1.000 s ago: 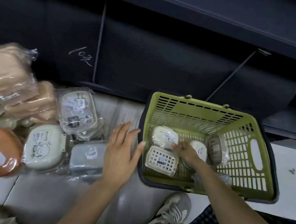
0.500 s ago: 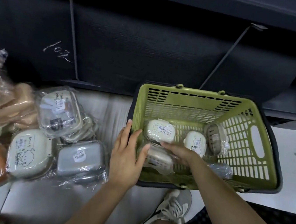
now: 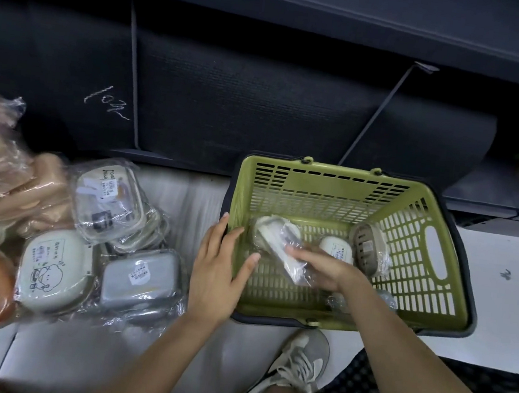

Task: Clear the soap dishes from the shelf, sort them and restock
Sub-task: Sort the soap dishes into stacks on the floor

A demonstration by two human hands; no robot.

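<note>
The left hand (image 3: pixel 216 275) rests with straight fingers on the near-left rim of the green basket (image 3: pixel 412 193). Just beside it, inside the basket, the right hand (image 3: pixel 324 268) grips a wrapped soap dish (image 3: pixel 279 240), tilted. Farther left, more wrapped dishes (image 3: pixel 106 206) lie on the floor.

Looks like a shop aisle. Green plastic shopping basket (image 3: pixel 340 205) on a pale tiled floor (image 3: pixel 81 357), dark low display shelf (image 3: pixel 262 100) behind it, and a heap of plastic-wrapped soap dishes (image 3: pixel 103 237) carrying printed labels and barcode stickers.
</note>
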